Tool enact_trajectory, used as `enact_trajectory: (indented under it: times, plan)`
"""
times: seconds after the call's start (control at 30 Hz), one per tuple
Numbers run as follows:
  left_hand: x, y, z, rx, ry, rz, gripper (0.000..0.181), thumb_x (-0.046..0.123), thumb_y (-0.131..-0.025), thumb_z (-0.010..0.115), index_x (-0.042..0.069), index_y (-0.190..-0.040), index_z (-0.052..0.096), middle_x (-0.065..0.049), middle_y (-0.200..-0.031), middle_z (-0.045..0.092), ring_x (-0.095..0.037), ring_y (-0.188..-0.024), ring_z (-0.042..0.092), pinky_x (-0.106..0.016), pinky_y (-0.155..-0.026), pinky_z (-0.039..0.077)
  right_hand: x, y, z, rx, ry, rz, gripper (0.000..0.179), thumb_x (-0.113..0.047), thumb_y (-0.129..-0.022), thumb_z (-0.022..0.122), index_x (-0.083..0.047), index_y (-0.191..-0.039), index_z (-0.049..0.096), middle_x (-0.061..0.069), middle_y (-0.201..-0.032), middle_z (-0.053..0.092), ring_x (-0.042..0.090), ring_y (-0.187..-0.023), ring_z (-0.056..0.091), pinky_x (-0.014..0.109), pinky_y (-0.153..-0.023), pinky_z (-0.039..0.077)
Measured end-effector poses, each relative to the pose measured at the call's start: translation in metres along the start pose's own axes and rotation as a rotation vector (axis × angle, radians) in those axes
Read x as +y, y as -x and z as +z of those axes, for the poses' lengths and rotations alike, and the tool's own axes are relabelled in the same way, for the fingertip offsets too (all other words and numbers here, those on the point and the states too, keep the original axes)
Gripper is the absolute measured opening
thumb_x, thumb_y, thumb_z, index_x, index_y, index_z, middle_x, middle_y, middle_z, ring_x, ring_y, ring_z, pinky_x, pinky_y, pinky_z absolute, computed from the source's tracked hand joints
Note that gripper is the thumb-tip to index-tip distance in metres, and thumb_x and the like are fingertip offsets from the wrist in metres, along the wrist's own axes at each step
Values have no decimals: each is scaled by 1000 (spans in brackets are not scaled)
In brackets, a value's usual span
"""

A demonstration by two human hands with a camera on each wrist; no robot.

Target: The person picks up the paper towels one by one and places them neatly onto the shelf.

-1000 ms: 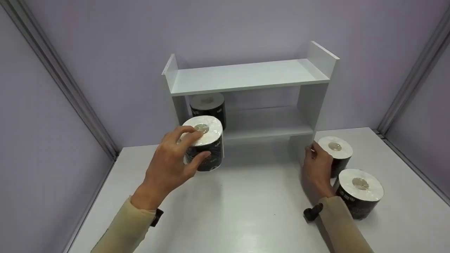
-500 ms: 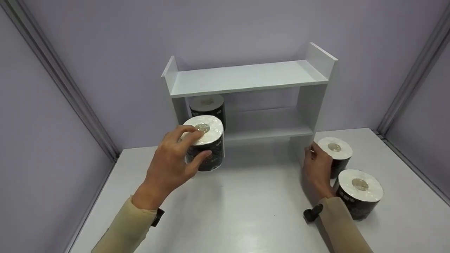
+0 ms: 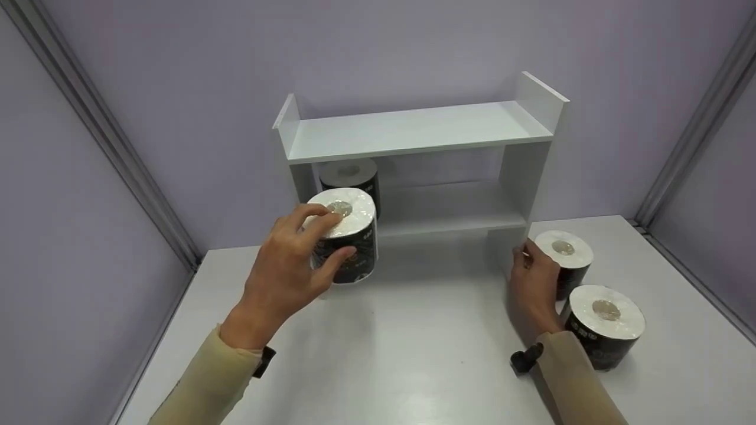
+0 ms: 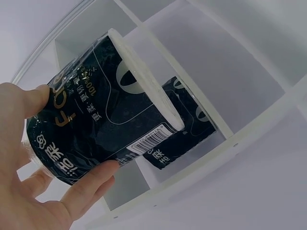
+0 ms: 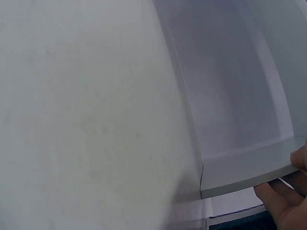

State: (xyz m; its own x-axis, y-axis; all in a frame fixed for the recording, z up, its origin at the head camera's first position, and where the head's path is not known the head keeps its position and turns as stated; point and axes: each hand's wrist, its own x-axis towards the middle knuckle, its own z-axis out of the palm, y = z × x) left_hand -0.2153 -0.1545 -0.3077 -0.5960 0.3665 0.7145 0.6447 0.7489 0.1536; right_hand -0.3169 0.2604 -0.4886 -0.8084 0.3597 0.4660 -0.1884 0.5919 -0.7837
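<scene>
Slightly, the paper roll (image 3: 353, 235) has been raised by the left hand (image 3: 283, 265) — it is grasped in front of the shelf (image 3: 455, 208), not yet set down. A second roll (image 3: 349, 172) is housed behind it, under the top board (image 3: 413, 131). By the right hand (image 3: 534, 283), partly cut off in its wrist view, the side panel (image 3: 522, 177) is apparently pinched. Only from the left wrist is the held roll's barcode (image 4: 150, 139) shown — it is hidden from the head.
</scene>
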Motion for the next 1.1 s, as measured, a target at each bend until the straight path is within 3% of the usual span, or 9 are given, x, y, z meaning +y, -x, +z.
enact_trajectory:
  times: [0.1, 0.17, 0.53, 0.8, 0.87, 0.97, 1.1]
  plan:
    - [0, -2, -2, 2, 9, -2, 45, 32, -96, 83, 12, -134, 71, -10, -128, 65, -35, -110, 68, -51, -96, 57, 0, -1, 0, 13, 8, -9, 14, -9, -109, 59, -3, -104, 71, 18, -118, 77, 31, -104, 74, 17, -79, 49]
    - [0, -4, -2, 2, 15, -6, 44, 32, -96, 83, 13, -134, 71, -11, -128, 65, -36, -112, 68, -51, -97, 57, 1, -1, -1, 15, 12, -7, 14, -10, -109, 59, -3, -102, 70, 17, -117, 77, 30, -103, 74, 16, -77, 47]
    - [0, -11, -5, -5, 32, -13, 44, 33, -97, 82, 13, -136, 70, -12, -129, 65, -35, -116, 67, -53, -98, 57, 1, -2, -2, 3, 6, 5, 16, -11, -110, 57, -2, -103, 68, 21, -121, 76, 36, -111, 74, 47, -90, 60]
    - [-3, -15, -5, 3, 28, -5, 47, 32, -97, 83, 13, -138, 70, -13, -130, 65, -36, -113, 67, -53, -95, 58, 1, -2, -1, -14, -29, 18, 17, -10, -111, 56, 0, -110, 70, 23, -126, 74, 40, -118, 73, 52, -99, 61]
    - [-4, -16, -5, 5, 24, -2, 46, 32, -97, 82, 13, -137, 70, -13, -129, 65, -36, -111, 68, -53, -94, 58, 1, -1, 0, -8, -25, 14, 17, -10, -111, 57, -1, -111, 71, 22, -125, 75, 39, -116, 74, 50, -97, 62]
    - [-4, -18, -7, 2, 33, -9, 45, 33, -97, 82, 13, -136, 70, -13, -130, 65, -35, -112, 68, -52, -95, 59, 0, -1, 1, -3, -11, 21, 17, -12, -111, 57, -4, -110, 72, 19, -121, 76, 35, -110, 75, 37, -86, 62]
    - [-5, -20, -9, -2, 51, -21, 45, 33, -98, 81, 14, -137, 70, -13, -131, 64, -35, -114, 67, -51, -96, 58, -4, -1, 1, -16, -7, 33, 18, -16, -112, 57, -8, -113, 73, 15, -120, 77, 29, -105, 74, 19, -75, 52]
